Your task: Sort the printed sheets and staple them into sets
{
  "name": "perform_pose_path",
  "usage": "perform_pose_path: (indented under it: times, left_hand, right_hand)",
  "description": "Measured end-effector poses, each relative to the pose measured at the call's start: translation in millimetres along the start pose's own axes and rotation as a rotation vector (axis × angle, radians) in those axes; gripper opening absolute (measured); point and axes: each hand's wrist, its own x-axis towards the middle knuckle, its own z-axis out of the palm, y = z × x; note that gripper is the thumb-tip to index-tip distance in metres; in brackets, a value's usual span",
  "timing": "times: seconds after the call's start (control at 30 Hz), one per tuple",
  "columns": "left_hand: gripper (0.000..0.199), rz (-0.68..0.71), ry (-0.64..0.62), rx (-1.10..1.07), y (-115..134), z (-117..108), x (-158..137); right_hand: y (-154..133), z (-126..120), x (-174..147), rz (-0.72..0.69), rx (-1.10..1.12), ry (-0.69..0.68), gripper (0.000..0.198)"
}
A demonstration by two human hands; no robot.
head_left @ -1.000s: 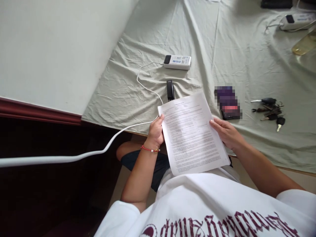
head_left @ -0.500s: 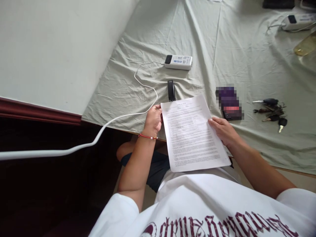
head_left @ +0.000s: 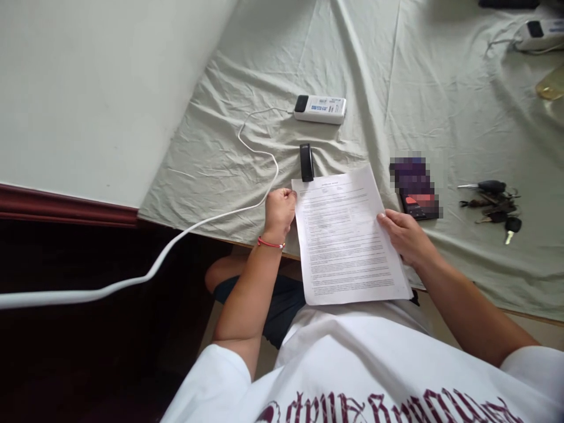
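While the right hand (head_left: 404, 235) has thumb and fingers clamped on the right side of the printed papers (head_left: 348, 247), the left hand (head_left: 281, 211) is curled at their top left corner, can't tell if it's pinching. Papers hang over the tabletop's (head_left: 467, 264) near edge, black stapler-looking thing (head_left: 306, 163) just beyond.

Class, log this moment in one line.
left hand: at papers, left edge | right hand: holding papers, right edge | keys: on cloth

The sheets (head_left: 348, 247) are smooth, matt paper, the tablecloth (head_left: 211, 153) wrinkled fabric, the stapler (head_left: 306, 163) glossy plastic.
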Motion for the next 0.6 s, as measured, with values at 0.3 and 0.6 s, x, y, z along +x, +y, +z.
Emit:
perform_pose_path:
  times: [0.3, 0.6]
  left_hand:
    - [0.026, 0.151, 0.084, 0.31, -6.8, 4.6, -6.4]
    - [0.025, 0.255, 0.169, 0.602, -14.3, 10.0, -14.9]
  right_hand:
    - [-78.6, -2.1, 24.0, -0.615, -0.582, 0.297, 0.035]
    - [-151.9, 90.2, 166.4, -0.677, -0.817, 0.077, 0.051]
